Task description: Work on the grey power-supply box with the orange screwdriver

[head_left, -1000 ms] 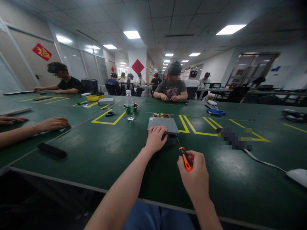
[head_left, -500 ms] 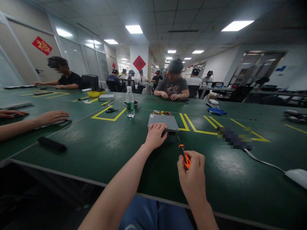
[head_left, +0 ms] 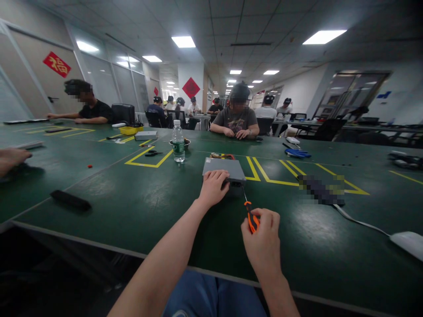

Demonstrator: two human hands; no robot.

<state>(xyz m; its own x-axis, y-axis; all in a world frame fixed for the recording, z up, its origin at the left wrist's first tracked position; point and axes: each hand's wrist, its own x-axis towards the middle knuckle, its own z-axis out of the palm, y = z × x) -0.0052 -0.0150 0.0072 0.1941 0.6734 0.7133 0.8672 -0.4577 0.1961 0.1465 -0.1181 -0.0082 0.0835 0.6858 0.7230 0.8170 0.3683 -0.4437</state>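
A grey metal computer power supply lies flat on the green table, its socket side towards me. Coloured cables come out at its far edge. My left hand rests over its near left part, fingers on top and thumb by the front edge, holding it in place. An orange and black screwdriver is gripped by the handle in my right hand. Its thin shaft points away from me, the tip at the near right corner of the power supply; whether it sits in a screw is too small to tell.
A water bottle stands beyond my left hand, before a bowl. A black bar-shaped object lies left. Blue gloves and a white-corded, blurred-out object lie right. A co-worker's hand is at far left; another person sits opposite.
My hands and the power supply hold nearly the same place, with the screwdriver handle slightly turned. At far left, the co-worker's hands have drawn back, and a small red piece now shows there.
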